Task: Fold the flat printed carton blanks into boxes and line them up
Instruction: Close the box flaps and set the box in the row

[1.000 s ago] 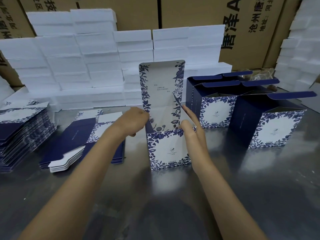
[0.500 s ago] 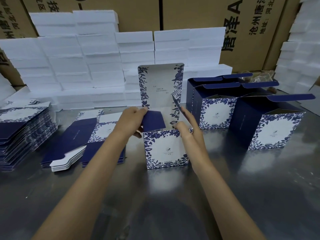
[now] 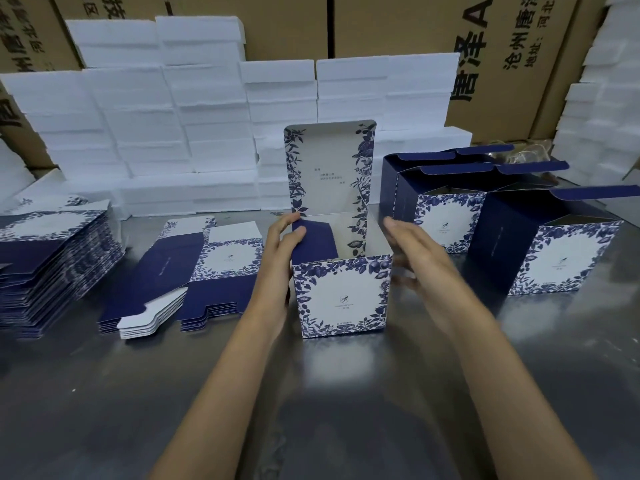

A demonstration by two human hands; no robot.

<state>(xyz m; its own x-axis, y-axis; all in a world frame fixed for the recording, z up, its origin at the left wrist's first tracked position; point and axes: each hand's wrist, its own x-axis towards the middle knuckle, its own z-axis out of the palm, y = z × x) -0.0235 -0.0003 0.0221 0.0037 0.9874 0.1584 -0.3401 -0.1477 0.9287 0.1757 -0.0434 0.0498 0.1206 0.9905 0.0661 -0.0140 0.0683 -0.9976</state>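
A blue-and-white floral carton box stands in the middle of the metal table with its lid panel upright at the back. My left hand lies against the box's left wall, fingers straight, thumb pressing the navy side flap inward. My right hand is flat beside the right wall, fingers straight and blurred. Two folded boxes stand in a row to the right, and a third one sits nearer, all with lids open. Flat blanks lie left of the box.
A taller stack of flat blanks sits at the far left. White foam blocks are piled along the back and right, in front of large brown shipping cartons.
The left hand has folded the navy side flap into the box. The right hand has come off the right flap and now lies outside the right wall. The box has settled on the table.
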